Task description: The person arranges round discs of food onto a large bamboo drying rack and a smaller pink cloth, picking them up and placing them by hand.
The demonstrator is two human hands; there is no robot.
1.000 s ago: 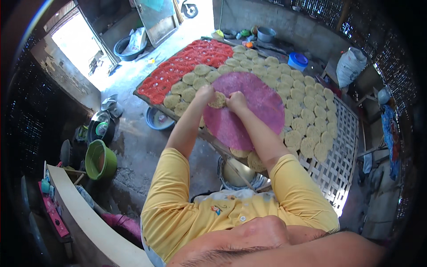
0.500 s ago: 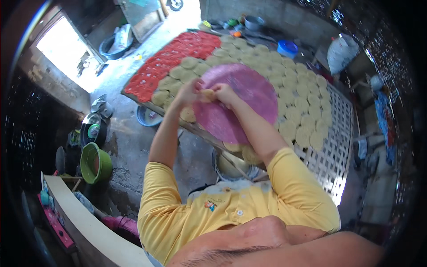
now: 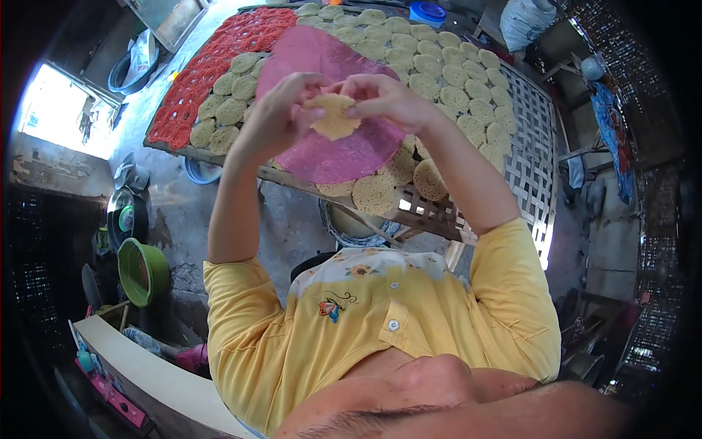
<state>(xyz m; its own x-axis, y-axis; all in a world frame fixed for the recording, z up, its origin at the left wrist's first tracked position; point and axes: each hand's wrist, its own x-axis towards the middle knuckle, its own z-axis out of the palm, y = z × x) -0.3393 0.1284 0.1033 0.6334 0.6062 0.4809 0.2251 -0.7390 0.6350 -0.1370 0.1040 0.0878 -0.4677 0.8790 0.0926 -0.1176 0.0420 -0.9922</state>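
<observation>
A thin, round, tan dough disc (image 3: 335, 117) with an uneven edge is pinched between my two hands. My left hand (image 3: 292, 102) grips its left side, thumb on the near face. My right hand (image 3: 380, 99) has closed on the right side the same way. Just behind and below them lies a pink sheet (image 3: 322, 157), over rows of round yellowish discs (image 3: 398, 57) on a woven lattice rack (image 3: 530, 121). Its outline is no longer round; whether my fingers also hold part of it is hidden.
Red lacy rounds (image 3: 212, 69) cover the rack's far left. Below its front edge stands a basin (image 3: 355, 223) with pale contents and a stick across it. A green tub (image 3: 142, 272) is on the floor at left; a blue-lidded container (image 3: 428, 13) sits beyond the rack.
Both hands have come up and nearer to me with the tan disc, which now faces me flat. The pink sheet has gone from round to a narrower, pointed outline. My view has shifted.
</observation>
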